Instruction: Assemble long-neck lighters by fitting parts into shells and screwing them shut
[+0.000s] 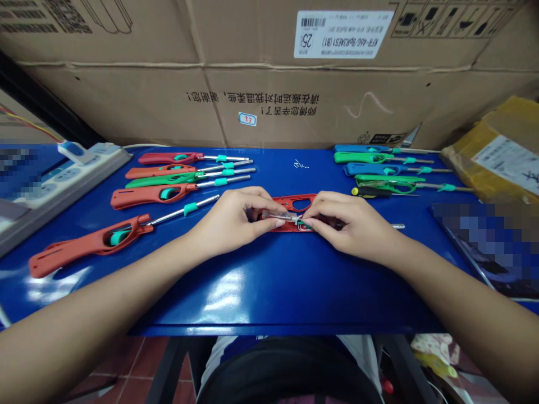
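In front of me on the blue tabletop, an orange-red lighter casing lies opened up, its inside parts showing. My left hand is closed in a pinch on a clear plastic fuel tank above the casing. With thumb and fingertips together, my right hand grips a small green part with thin wires at the tank's right end. The metal tip of a lighter tube sticks out beyond my right hand, which hides most of it.
Several long-necked lighters lie at the left, mostly red. Blue and green ones lie at the back right beside a screwdriver. A power strip borders the left, a tablet-like object the right. Cardboard stands behind.
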